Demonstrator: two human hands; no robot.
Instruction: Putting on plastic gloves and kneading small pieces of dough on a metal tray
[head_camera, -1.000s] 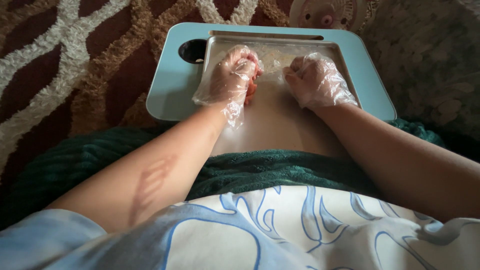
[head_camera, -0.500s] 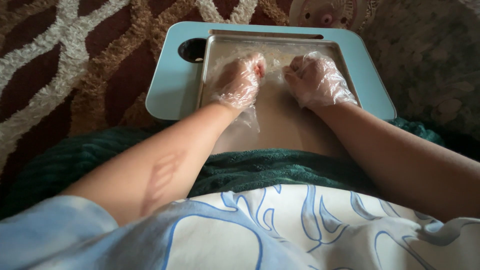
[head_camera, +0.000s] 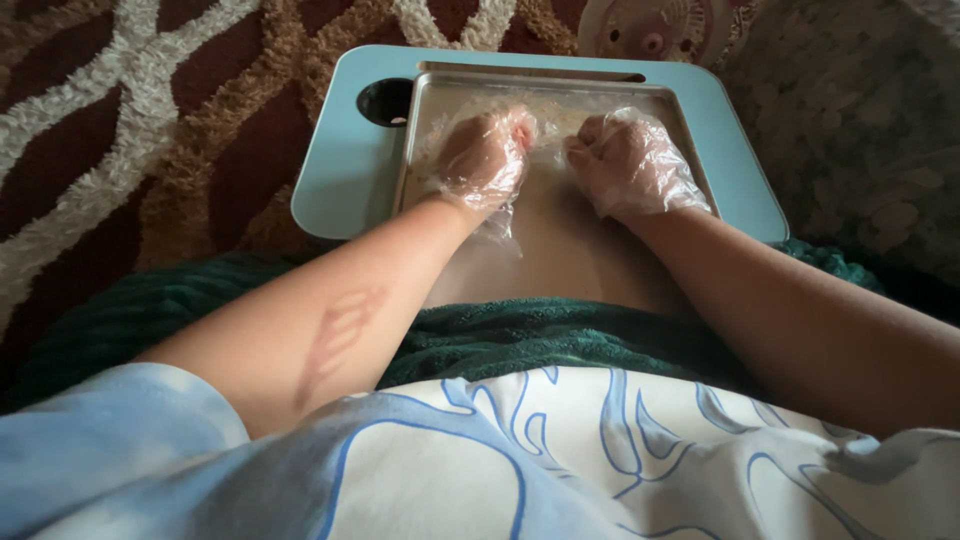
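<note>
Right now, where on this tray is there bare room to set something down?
The near half of the metal tray, between the two forearms, is bare. The far end is crowded by the left hand and right hand. The lap table rim left of the tray is bare too.

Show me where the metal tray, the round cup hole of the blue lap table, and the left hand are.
metal tray (head_camera: 580, 250), head view, on its bare floor near the person.
round cup hole (head_camera: 385, 100), head view, on its dark middle.
left hand (head_camera: 485, 155), head view, on the back of the gloved hand.

No packages, labels, signs or screens are in view.
</note>
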